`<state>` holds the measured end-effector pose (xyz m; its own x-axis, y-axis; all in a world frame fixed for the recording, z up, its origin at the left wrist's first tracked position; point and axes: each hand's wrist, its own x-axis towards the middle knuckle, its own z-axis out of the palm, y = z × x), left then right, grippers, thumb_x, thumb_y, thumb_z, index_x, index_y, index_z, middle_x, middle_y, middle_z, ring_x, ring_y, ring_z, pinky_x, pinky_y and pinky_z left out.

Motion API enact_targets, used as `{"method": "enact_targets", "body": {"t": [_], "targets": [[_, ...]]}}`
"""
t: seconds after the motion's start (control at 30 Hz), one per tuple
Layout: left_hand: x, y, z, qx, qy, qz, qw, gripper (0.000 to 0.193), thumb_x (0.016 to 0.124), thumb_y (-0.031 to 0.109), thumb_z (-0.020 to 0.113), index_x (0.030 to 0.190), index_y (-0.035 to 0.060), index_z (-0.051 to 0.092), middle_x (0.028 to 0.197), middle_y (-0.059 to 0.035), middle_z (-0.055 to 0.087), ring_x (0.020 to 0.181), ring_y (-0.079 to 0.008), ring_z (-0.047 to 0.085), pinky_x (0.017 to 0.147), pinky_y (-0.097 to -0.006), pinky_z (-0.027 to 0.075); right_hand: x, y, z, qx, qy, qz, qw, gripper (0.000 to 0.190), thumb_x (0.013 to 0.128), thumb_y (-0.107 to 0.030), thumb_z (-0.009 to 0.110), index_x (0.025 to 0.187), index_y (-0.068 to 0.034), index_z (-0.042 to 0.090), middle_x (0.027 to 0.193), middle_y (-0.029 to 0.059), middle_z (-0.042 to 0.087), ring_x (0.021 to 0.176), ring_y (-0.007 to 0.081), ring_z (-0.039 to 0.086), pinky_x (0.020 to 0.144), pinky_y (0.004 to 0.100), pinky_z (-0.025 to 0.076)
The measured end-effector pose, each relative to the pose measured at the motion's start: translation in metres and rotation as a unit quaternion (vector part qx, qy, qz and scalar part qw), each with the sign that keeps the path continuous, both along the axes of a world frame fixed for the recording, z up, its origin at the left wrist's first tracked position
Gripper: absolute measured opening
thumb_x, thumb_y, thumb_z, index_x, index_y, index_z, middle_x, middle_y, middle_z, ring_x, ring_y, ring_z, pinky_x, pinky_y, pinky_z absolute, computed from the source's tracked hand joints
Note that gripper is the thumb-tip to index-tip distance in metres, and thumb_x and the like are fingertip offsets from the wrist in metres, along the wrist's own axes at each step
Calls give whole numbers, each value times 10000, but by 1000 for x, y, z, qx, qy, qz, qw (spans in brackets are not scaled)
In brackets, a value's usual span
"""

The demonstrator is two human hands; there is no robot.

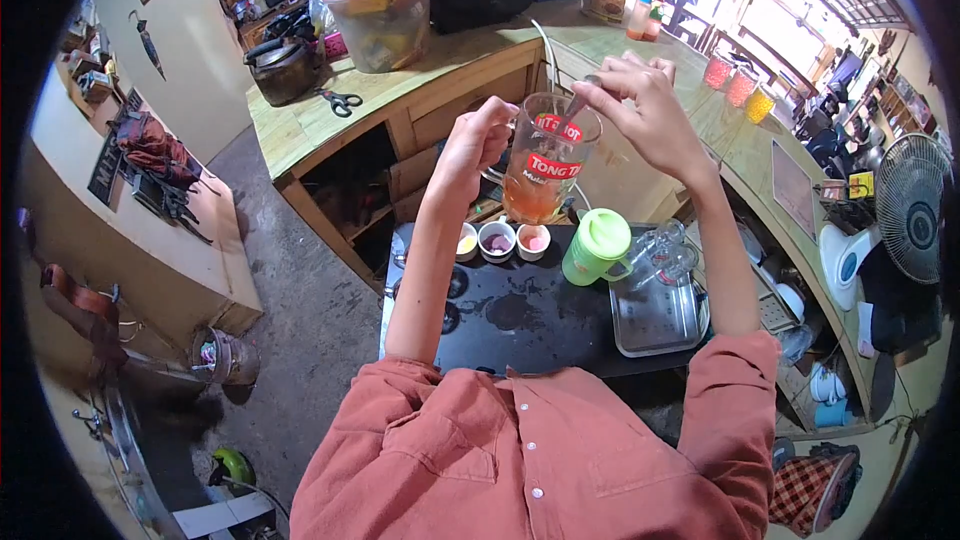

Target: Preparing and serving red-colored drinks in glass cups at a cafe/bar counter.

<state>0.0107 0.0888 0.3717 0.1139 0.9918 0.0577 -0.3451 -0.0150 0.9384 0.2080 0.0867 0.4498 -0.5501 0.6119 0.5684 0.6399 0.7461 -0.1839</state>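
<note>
My left hand (484, 142) grips the handle of a clear glass mug (536, 184) with red printed labels, raised above the black table. Orange-brown liquid fills its lower part. My right hand (634, 112) pinches the top of a metal spoon (574, 109) that reaches down into the mug. Below the mug stand white cups: one with yellow contents (466, 242), one with dark purple contents (496, 241) and one with pink contents (533, 242). To their right is a light green lidded plastic pitcher (598, 247).
A metal tray (656, 322) with clear glass mugs (667, 259) at its back edge sits on the black table (517, 345). The wooden counter (480, 52) behind holds scissors (340, 102), a lidded pot (281, 71) and a plastic tub (379, 22). A fan (911, 206) stands at right.
</note>
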Motion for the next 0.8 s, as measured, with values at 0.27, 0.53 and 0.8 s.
{"method": "enact_targets", "body": {"t": [0.27, 0.53, 0.8], "targets": [[-1, 5, 0, 5, -2, -6, 1000, 313, 730, 274, 545, 489, 172, 375, 459, 93, 237, 400, -38, 163, 406, -242, 111, -3, 5, 9, -16, -19, -29, 999, 333, 829, -317, 499, 667, -41, 592, 565, 85, 471, 681, 200, 449, 777, 368, 238], [-4, 10, -6, 6, -4, 0, 1000, 311, 741, 274, 535, 492, 169, 382, 464, 93, 236, 400, -39, 162, 403, -242, 116, -3, 11, 6, -20, -33, 6, 999, 295, 826, -258, 522, 713, 8, 581, 579, 68, 381, 616, 170, 364, 663, 325, 261], [-6, 12, -7, 0, 0, -1, 1000, 267, 743, 278, 529, 524, 158, 435, 469, 97, 232, 400, -38, 167, 403, -239, 118, -6, 13, 7, -6, -5, 2, 1000, 301, 829, -271, 509, 706, -6, 584, 584, 92, 395, 626, 182, 395, 685, 322, 251]]}}
